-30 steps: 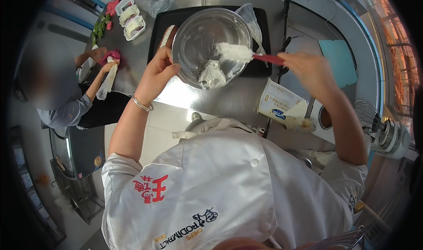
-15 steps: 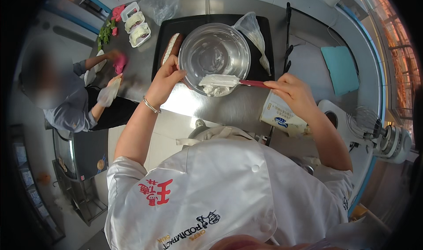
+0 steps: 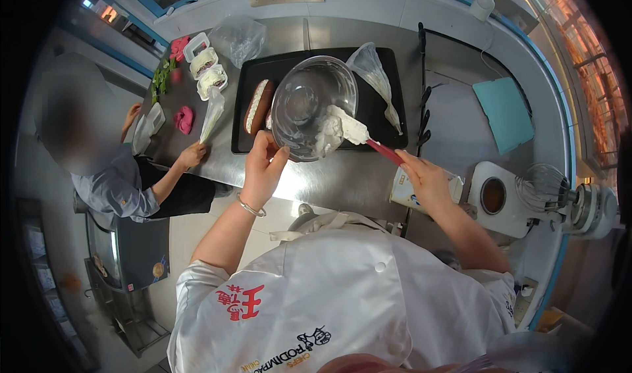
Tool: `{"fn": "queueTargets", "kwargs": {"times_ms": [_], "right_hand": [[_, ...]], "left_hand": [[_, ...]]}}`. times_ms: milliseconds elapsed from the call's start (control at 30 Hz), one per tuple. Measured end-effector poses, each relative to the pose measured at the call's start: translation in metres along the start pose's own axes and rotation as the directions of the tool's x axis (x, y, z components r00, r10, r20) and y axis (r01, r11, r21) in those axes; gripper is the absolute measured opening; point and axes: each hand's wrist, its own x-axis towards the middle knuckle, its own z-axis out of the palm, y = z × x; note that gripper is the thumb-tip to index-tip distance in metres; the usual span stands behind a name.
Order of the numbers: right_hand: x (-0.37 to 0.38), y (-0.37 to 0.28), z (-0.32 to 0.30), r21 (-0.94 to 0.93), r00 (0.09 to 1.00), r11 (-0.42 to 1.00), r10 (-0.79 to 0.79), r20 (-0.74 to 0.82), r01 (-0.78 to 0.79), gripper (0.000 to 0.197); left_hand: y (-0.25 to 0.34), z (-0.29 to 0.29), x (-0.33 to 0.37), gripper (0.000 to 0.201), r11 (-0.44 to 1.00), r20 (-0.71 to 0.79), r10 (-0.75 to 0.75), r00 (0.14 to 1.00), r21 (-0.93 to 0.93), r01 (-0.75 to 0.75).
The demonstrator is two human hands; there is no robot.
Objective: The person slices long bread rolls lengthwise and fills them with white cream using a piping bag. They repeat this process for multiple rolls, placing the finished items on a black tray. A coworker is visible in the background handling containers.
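My left hand [image 3: 265, 164] pinches the near-left rim of a clear bowl [image 3: 296, 77], which is tilted over a black tray [image 3: 263, 68]. White cream smears the bowl's wall. My right hand [image 3: 426, 182] is closed round the red handle of a spatula [image 3: 385, 151]. A thick lump of cream [image 3: 329, 133] coats the spatula's blade at the bowl's right side. Left of the bowl on the tray lies a brown bread roll [image 3: 260, 106] with a line of cream; another roll is partly hidden by the bowl. A piping bag [image 3: 375, 77] rests at the tray's right.
At the left a co-worker's hand [image 3: 192, 156] holds a filled piping bag [image 3: 213, 113]. Nearby are a pink cloth [image 3: 184, 119], white boxes [image 3: 212, 78] and a plastic bag [image 3: 238, 39]. A carton [image 3: 403, 192] sits below my right hand; a teal board [image 3: 503, 113] and mixer [image 3: 589, 208] stand right.
The bowl has tipped toward the right, and the spatula's blade with its cream now points up and left. The co-worker's hand has taken hold of a piping bag.
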Motion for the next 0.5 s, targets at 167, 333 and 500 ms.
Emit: {"fn": "queueTargets", "kwargs": {"times_ms": [167,333,500], "right_hand": [[-0.028,0.013,0.042,0.369,0.966,0.900,0.168,0.195,-0.231,0.032],[-0.016,0.007,0.037,0.419,0.880,0.801,0.263,0.397,-0.428,0.032],[0.015,0.020,0.003,-0.223,0.973,0.960,-0.198,-0.115,0.169,0.028]], "left_hand": [[-0.006,0.021,0.003,0.011,0.993,-0.050,-0.029,0.998,-0.115,0.023],[-0.027,0.023,0.010,0.013,0.999,0.055,-0.039,0.998,-0.004,0.039],[-0.011,0.022,0.007,0.015,0.999,0.119,-0.051,0.992,0.022,0.049]]}}
